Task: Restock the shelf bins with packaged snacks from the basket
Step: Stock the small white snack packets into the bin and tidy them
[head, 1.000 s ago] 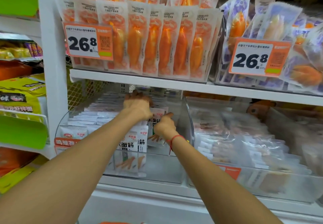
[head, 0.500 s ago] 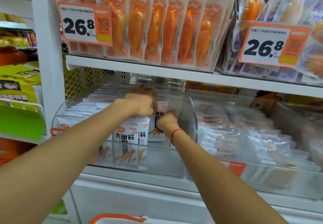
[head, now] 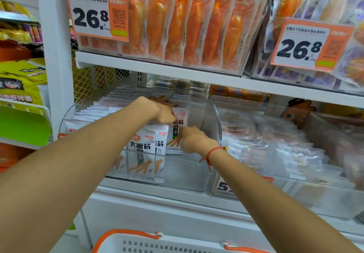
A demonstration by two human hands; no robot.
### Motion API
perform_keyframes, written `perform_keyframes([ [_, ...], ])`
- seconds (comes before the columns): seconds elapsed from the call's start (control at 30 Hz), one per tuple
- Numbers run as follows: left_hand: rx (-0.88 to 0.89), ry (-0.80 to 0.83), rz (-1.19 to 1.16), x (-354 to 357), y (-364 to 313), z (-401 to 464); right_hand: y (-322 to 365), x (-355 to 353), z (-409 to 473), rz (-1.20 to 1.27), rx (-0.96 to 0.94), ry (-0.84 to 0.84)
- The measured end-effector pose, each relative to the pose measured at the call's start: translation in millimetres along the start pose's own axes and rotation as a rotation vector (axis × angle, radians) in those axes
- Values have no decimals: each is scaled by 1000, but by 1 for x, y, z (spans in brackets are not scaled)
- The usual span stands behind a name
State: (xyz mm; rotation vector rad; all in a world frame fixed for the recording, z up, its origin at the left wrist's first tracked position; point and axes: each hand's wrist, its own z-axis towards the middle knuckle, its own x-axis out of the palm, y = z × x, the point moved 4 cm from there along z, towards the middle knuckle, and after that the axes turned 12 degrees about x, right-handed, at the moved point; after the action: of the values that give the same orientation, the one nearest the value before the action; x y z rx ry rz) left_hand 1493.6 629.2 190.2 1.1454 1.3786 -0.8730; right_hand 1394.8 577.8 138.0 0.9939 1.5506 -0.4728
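standing upright, long axis vertical, a white snack packet [head: 178, 132] is pinched by the right hand [head: 194, 139] in the clear bin [head: 213, 114]; left hand [head: 160, 111] grips packet tops, open room rightward.

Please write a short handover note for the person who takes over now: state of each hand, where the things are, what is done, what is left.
Left hand: reaches into the left clear bin, fingers over the tops of the white snack packets; the grip is hidden.
Right hand: at the standing packet on the right end of the row; fingers hidden, so hold unclear.
Basket: white with orange handles, below the shelf; its contents are not in view.
Done: left bin holds rows of packets.
Left: straighten this packet, then likely continue from the basket.
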Motion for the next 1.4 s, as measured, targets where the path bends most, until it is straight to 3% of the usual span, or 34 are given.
perform_keyframes([
  [0.1, 15, 23, -13, -1, 1, 4, 1, 12, 4, -175, -50, 105],
  [0.3, 50, -101, -38, -10, 7, -2, 7, 15, 15, -232, -118, 55],
  [0.57, -19, -22, 3, 1, 3, 3, 8, 16, 27, -250, -107, 36],
  [0.87, -4, 32, 48, -6, -19, -15, 0, 10, -2, -410, -136, 152],
  [1.07, 75, -217, -17, -19, -31, -58, -6, -21, -50, -187, -267, -57],
  [1.27, -23, -502, -290, -22, -55, -124, -26, -39, -118, 25, -453, -289],
  [1.4, -87, -587, -475, -1, -81, -170, -58, -24, -163, 150, -525, -259],
])
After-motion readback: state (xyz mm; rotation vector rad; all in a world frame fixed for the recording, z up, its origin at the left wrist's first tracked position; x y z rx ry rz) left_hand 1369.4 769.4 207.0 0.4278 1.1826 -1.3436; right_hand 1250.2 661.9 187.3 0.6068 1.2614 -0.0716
